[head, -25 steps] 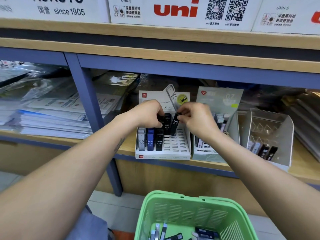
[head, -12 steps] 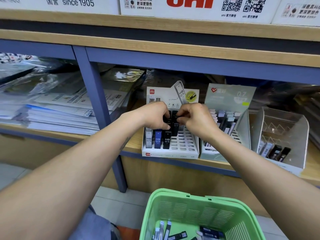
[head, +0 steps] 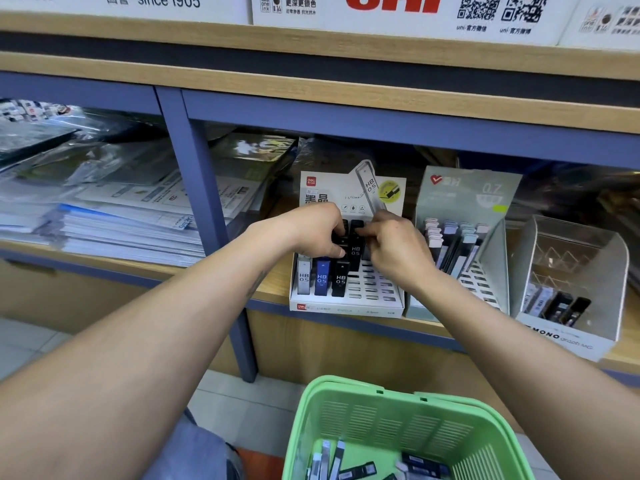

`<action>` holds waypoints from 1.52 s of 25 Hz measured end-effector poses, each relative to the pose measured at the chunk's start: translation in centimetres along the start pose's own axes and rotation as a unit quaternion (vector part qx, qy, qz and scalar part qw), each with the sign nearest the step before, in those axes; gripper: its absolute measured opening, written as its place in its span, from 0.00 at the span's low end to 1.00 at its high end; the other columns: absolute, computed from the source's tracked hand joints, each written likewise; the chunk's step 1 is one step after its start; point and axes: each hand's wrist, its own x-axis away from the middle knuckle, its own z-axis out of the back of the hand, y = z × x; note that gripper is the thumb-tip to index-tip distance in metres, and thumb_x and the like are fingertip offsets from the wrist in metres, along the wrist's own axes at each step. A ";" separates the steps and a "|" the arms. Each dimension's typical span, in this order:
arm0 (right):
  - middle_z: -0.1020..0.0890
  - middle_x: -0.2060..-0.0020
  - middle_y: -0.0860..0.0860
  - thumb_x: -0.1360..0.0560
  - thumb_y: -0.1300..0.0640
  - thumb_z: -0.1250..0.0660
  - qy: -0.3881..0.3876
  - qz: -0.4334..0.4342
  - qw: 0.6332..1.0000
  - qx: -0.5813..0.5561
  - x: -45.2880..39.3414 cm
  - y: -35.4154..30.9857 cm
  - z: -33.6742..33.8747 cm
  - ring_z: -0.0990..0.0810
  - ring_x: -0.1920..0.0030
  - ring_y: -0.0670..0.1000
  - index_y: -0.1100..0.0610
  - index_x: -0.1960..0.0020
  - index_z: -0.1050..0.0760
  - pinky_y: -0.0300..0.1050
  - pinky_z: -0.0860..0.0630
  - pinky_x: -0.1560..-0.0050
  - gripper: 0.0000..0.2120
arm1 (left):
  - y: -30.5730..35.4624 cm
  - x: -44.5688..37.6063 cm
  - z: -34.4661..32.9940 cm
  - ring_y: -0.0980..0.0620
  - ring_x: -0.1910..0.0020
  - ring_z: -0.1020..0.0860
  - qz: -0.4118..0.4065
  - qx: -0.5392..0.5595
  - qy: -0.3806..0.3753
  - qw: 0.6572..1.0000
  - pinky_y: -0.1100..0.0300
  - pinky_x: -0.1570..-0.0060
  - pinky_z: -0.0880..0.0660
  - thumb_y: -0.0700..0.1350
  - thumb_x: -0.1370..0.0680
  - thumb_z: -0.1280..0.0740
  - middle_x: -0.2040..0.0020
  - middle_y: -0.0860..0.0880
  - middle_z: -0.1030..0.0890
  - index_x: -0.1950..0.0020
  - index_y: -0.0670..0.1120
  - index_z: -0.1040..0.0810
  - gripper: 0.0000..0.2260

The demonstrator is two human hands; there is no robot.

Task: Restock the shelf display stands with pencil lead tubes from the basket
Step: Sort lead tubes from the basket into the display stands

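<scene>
1. Both hands are up at the white stand (head: 346, 308) on the wooden shelf (head: 270, 289).
2. The left hand (head: 311, 232) has its fingers curled round a black tube (head: 341, 237) at the back of the stand. It grips that tube.
3. The right hand (head: 394, 245) pinches another black tube (head: 355, 249) near its top. That tube has "HB 0.5" on it and stands upright in the stand, just beside the left hand's tube.
4. 3 more tubes stand in the front row on the left side of the stand: a grey tube (head: 303, 277), a blue tube (head: 321, 278) and a front black tube (head: 340, 279). They sit side by side.
5. The slots (head: 375, 287) on the right side of the white stand hold no tubes.
6. A grey-green stand (head: 467, 202) is just beside the white one, on its right. It holds rows of tubes with pale caps (head: 446, 233).
7. A third stand (head: 568, 327) is further right. A few dark tubes (head: 561, 304) lie low in it.
8. A green basket (head: 346, 410) is down below, in front of the shelf. More loose tubes (head: 363, 465) lie flat on its bottom.
9. Stacks of paper (head: 104, 226) fill the shelf bay on the left, past the blue post (head: 204, 209).
10. White boxes (head: 398, 8) with red letters sit on the shelf above.
</scene>
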 end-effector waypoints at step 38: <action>0.44 0.21 0.61 0.27 0.54 0.25 -0.563 -0.224 0.791 0.088 33.8 13.5 -19.7 0.41 0.22 0.62 0.62 0.19 0.54 0.59 0.40 0.22 0.49 | 7.5 7.5 -42.7 0.48 0.48 0.22 0.248 0.039 -0.319 0.914 0.56 0.47 0.22 0.50 0.22 0.28 0.45 0.44 0.23 0.35 0.39 0.25 0.21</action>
